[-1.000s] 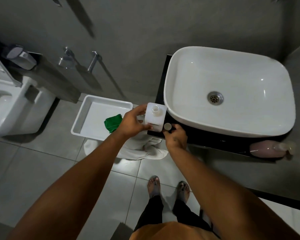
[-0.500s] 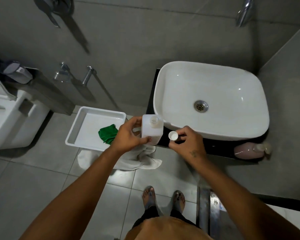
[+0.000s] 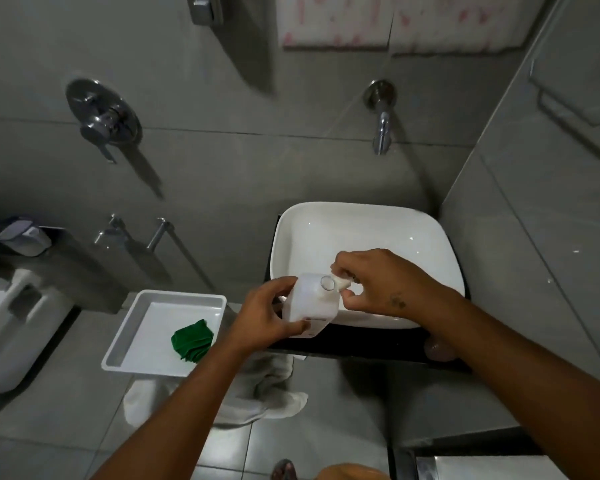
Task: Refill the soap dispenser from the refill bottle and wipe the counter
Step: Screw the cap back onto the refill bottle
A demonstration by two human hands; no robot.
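Observation:
My left hand (image 3: 267, 315) grips a white square refill bottle (image 3: 312, 304) at the front left rim of the white sink (image 3: 361, 233). The bottle's round neck points up and stands uncovered. My right hand (image 3: 378, 282) pinches the small white cap (image 3: 342, 282) right beside that neck. A pink soap dispenser (image 3: 439, 349) lies on the black counter (image 3: 361, 344) at the front right, mostly hidden behind my right forearm. A folded green cloth (image 3: 192, 339) rests in a white tray (image 3: 142, 327) left of the counter.
A wall tap (image 3: 381, 126) hangs above the sink. Left of it are a shower mixer (image 3: 102, 116) and a wall-mounted spray fitting (image 3: 118, 230). A toilet (image 3: 4, 317) stands at the far left. A white towel (image 3: 264, 396) lies on the tiled floor below the tray.
The view has tilted up towards the wall. My right hand has brought the cap from the counter edge up to the bottle's neck, and the bottle now sits over the sink's rim.

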